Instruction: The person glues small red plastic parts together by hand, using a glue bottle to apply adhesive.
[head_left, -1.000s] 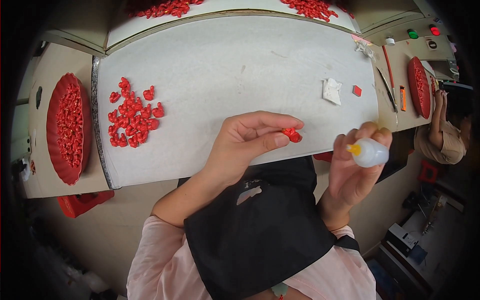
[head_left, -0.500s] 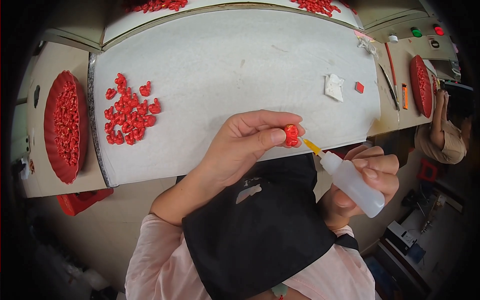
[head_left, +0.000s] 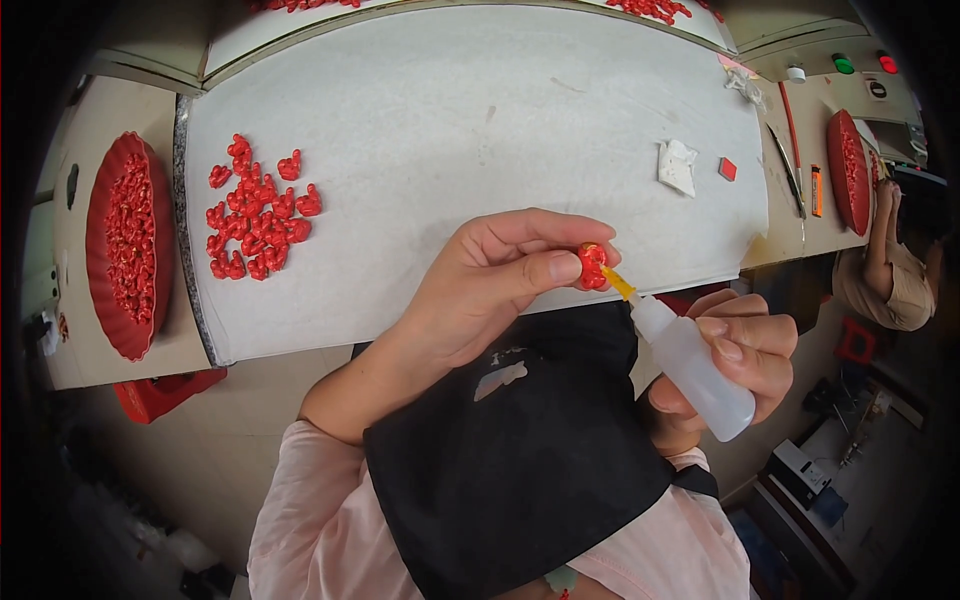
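Observation:
Between the thumb and fingers of my left hand [head_left: 500, 275] is a small red figurine [head_left: 592, 268], held above the near edge of the white-covered table. My right hand [head_left: 740, 350] grips a translucent white squeeze bottle [head_left: 695, 365], tilted up toward the left. Its yellow nozzle tip [head_left: 617, 282] meets the right side of the figurine, as far as I can see. A loose pile of similar red figurines [head_left: 258, 215] lies on the left of the white sheet [head_left: 400, 130].
At the left stands a red scalloped tray [head_left: 98, 240] full of small red pieces; a similar tray [head_left: 843, 190] is at the far right. A crumpled white tissue [head_left: 677, 168], a red square [head_left: 728, 169] and a thin dark tool [head_left: 785, 165] lie right. Another person [head_left: 890, 280] sits beyond.
The squeeze bottle's tip has come left and up to the figurine, closing a small gap. My left hand has turned the figurine slightly and shifted it a little up and right.

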